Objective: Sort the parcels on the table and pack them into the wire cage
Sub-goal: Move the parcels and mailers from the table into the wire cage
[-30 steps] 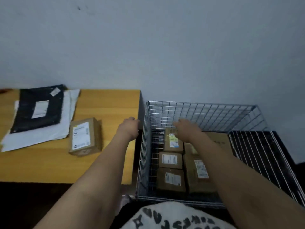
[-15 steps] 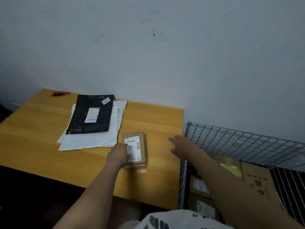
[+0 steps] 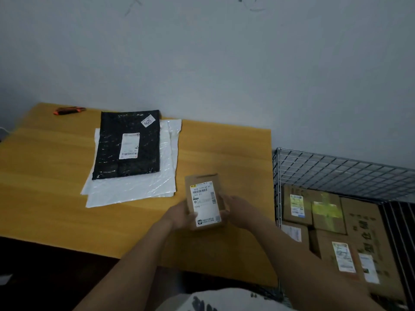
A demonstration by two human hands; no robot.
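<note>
A small brown cardboard box (image 3: 204, 199) with a white shipping label is held above the wooden table (image 3: 56, 198), tilted label-up. My left hand (image 3: 179, 215) grips its left side and my right hand (image 3: 238, 211) grips its right side. Further back on the table a black mailer bag (image 3: 128, 145) lies on top of white mailer bags (image 3: 134, 189). The wire cage (image 3: 336, 169) stands to the right of the table, holding several labelled cardboard boxes (image 3: 325, 212).
An orange and black utility knife (image 3: 68, 110) lies at the table's far left corner. A grey wall runs behind the table and cage. The floor in front of the table is dark.
My right hand left the cage and crossed to the table. My left hand reached the small box, and both hands have lifted it off the table towards me.
</note>
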